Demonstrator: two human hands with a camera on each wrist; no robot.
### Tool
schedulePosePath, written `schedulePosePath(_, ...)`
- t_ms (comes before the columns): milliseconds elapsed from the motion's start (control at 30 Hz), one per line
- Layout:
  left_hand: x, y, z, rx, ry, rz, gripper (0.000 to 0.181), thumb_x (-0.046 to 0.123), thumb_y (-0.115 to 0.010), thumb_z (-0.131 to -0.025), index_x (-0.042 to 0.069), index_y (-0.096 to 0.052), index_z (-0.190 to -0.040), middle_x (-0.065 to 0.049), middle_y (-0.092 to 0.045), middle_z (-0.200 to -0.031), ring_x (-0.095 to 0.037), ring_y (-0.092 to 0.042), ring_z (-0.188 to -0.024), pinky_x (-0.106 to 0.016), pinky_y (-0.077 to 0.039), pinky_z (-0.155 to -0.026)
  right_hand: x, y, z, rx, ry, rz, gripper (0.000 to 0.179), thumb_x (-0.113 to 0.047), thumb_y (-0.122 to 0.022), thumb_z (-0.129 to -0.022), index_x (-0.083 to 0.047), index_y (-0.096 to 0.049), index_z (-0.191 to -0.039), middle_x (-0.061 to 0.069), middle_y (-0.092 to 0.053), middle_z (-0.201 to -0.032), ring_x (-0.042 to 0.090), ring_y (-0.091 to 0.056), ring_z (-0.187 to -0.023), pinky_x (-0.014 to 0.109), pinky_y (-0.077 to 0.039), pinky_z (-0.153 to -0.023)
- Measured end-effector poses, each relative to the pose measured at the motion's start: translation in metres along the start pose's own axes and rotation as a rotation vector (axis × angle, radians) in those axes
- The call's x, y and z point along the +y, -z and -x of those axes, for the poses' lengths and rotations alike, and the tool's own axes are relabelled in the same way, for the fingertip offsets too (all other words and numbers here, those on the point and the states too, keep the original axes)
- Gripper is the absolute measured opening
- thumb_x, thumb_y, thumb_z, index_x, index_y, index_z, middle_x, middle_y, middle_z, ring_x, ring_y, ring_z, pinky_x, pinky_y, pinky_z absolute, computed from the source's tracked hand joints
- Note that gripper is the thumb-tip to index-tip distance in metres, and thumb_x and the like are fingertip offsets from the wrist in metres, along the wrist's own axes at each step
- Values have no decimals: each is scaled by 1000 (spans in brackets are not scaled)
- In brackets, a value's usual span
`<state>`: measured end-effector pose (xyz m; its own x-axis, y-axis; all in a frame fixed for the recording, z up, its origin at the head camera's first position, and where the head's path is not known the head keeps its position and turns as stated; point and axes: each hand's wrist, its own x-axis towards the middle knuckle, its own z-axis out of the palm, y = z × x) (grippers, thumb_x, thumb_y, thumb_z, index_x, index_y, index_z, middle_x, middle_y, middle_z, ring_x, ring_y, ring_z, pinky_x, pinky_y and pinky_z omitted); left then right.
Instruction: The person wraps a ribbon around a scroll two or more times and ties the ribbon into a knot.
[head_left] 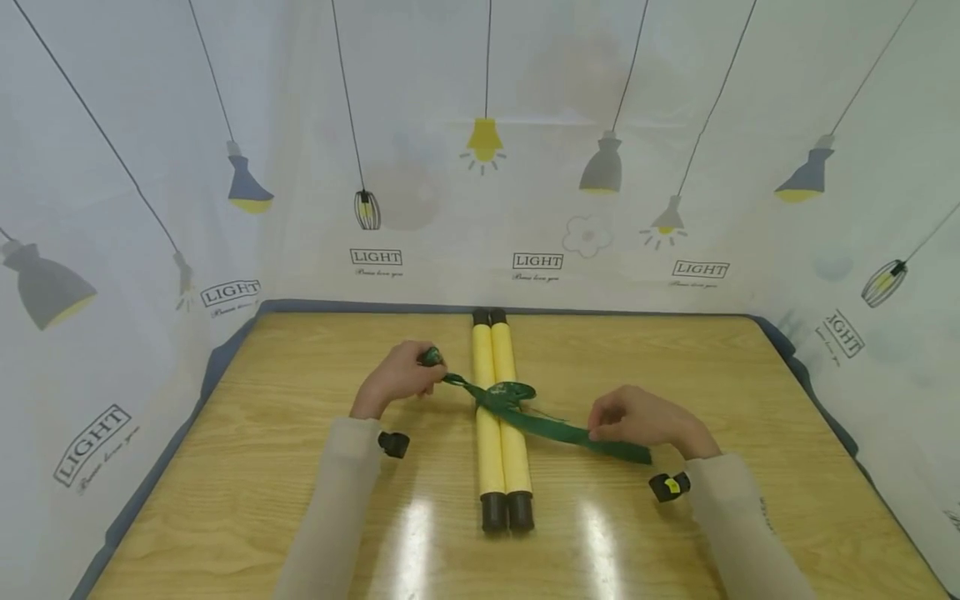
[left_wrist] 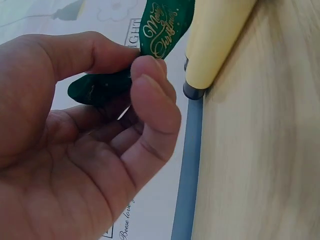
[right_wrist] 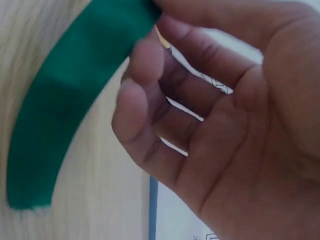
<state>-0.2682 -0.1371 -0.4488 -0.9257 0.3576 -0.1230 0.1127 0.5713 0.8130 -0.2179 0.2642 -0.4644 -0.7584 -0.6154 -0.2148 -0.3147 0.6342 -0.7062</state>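
Two yellow tubes (head_left: 490, 454) with black end caps lie side by side on the table. A green ribbon (head_left: 551, 428) with gold "Merry Christmas" lettering crosses over their middle, with a loop on top of them. My left hand (head_left: 400, 372) pinches one end of the ribbon between thumb and fingers, left of the tubes; a short tail pokes out behind the fingers in the left wrist view. To the right, my right hand (head_left: 637, 417) pinches the other length between thumb and forefinger. Its frayed end (right_wrist: 30, 200) hangs past the fingers in the right wrist view.
The wooden table (head_left: 247, 467) has a grey-blue edge along its back and sides. White sheets (head_left: 450, 75) printed with hanging lamps and "LIGHT" stand behind and at both sides. A black wrist device (head_left: 394, 444) sits at each wrist.
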Motion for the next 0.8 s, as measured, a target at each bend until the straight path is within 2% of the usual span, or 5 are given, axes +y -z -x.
schedulePosePath(167,8,-1,2,-29,-52,88,12,18,-62,-102,6,-64,-99,-8,-61,-78,-19,-59,-64,-52,-56,-70,-12,2,-3,-26,116,-22,7,-26,-70,-99,-23,-72,-93,-6,-70,-87,10,-63,-78,27,-53,-72)
schedulePosePath(267,12,0,4,-55,-79,92,12,21,-64,-103,9,-66,-102,-13,-63,-83,-19,-58,-66,-54,-56,-71,-22,4,-7,9,152,-33,8,-29,-69,-100,-24,-72,-95,-5,-71,-90,11,-62,-79,28,-52,-72)
schedulePosePath(433,17,1,6,-72,-96,66,13,24,-66,-102,11,-69,-105,-26,-65,-90,-20,-56,-64,-57,-54,-70,-24,7,-20,173,74,-16,8,-26,-66,-102,-21,-72,-100,-3,-72,-96,14,-62,-84,29,-51,-74)
schedulePosePath(567,15,0,5,-53,-56,22,14,25,-67,-101,13,-69,-107,-26,-67,-90,-24,-58,-63,-57,-55,-71,-15,3,-30,278,45,33,7,-20,-67,-101,-17,-74,-100,-2,-73,-95,12,-64,-86,29,-54,-76)
schedulePosePath(800,10,-5,4,-50,25,-58,37,31,-69,-99,9,-64,-129,-21,-69,-99,-40,-66,-81,-48,-57,-72,-9,-9,-45,280,-20,82,7,-16,-67,-99,-15,-74,-97,-2,-73,-93,12,-63,-85,32,-51,-77)
